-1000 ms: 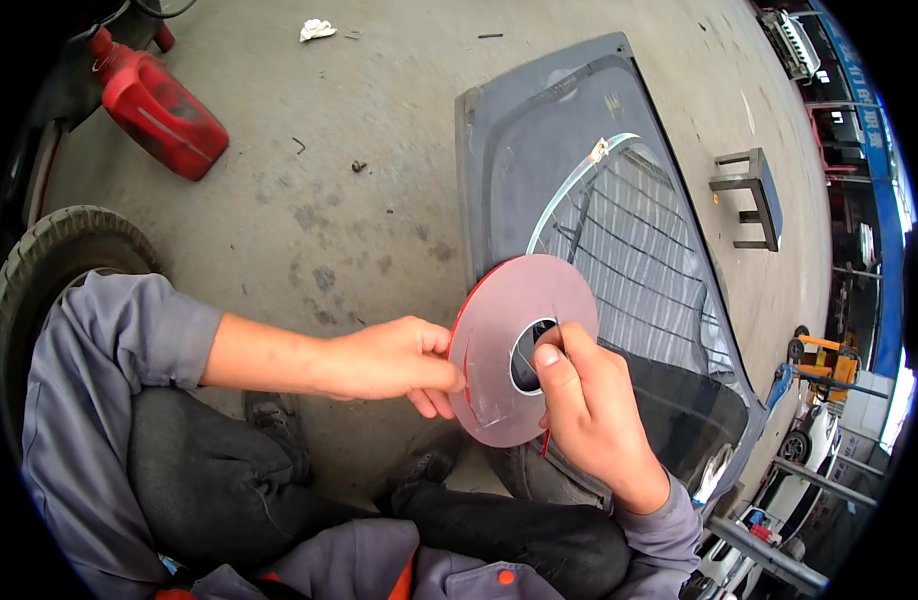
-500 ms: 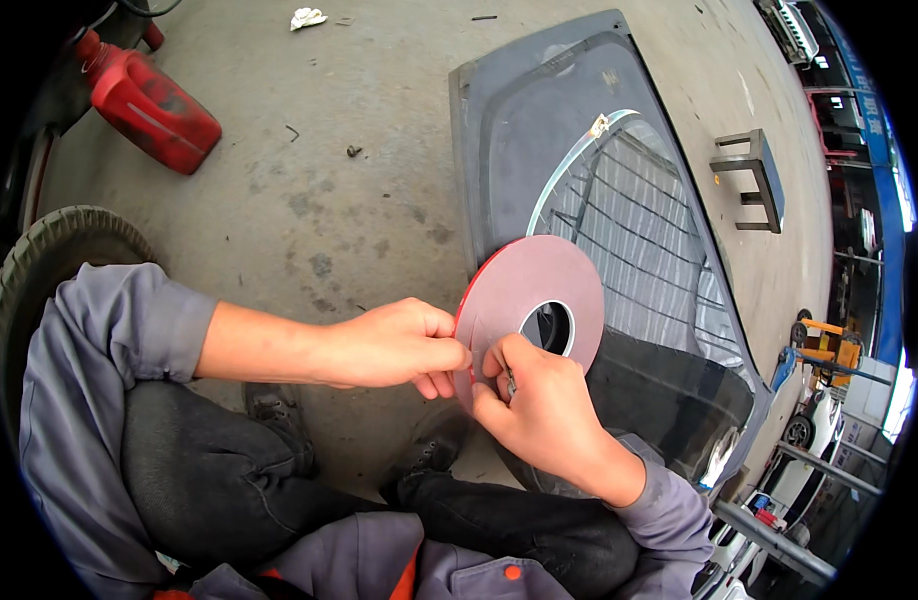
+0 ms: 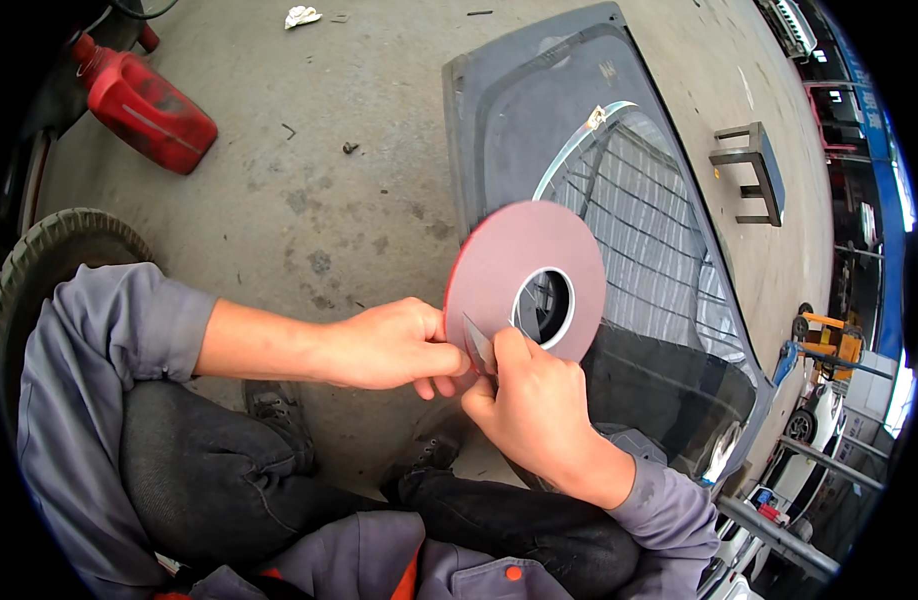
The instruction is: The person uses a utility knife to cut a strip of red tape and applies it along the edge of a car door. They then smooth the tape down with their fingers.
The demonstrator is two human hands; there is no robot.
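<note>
A large flat roll of tape (image 3: 524, 245), with mauve faces and a red edge, stands tilted before me. My left hand (image 3: 397, 345) is closed on its near left edge, thumb and forefinger pinched there. In my right hand (image 3: 544, 405) is a small knife with a pointed metal blade (image 3: 479, 345); its handle is hidden in my fingers. The blade lies across the near part of the roll, close to my left fingertips. Through the roll's centre hole a dark shape shows.
Beyond the roll lies a dark grey vehicle panel (image 3: 514, 110) with a reflective window (image 3: 644, 215). A red jug (image 3: 149, 110) and a tyre (image 3: 54, 250) are at the left. A small stool (image 3: 754, 175) stands right of the panel. White cars (image 3: 814, 425) are at far right.
The roll has shifted slightly up and left. My right hand has turned, so the knife blade now shows pointing up and left. My left hand keeps its grip with little movement.
</note>
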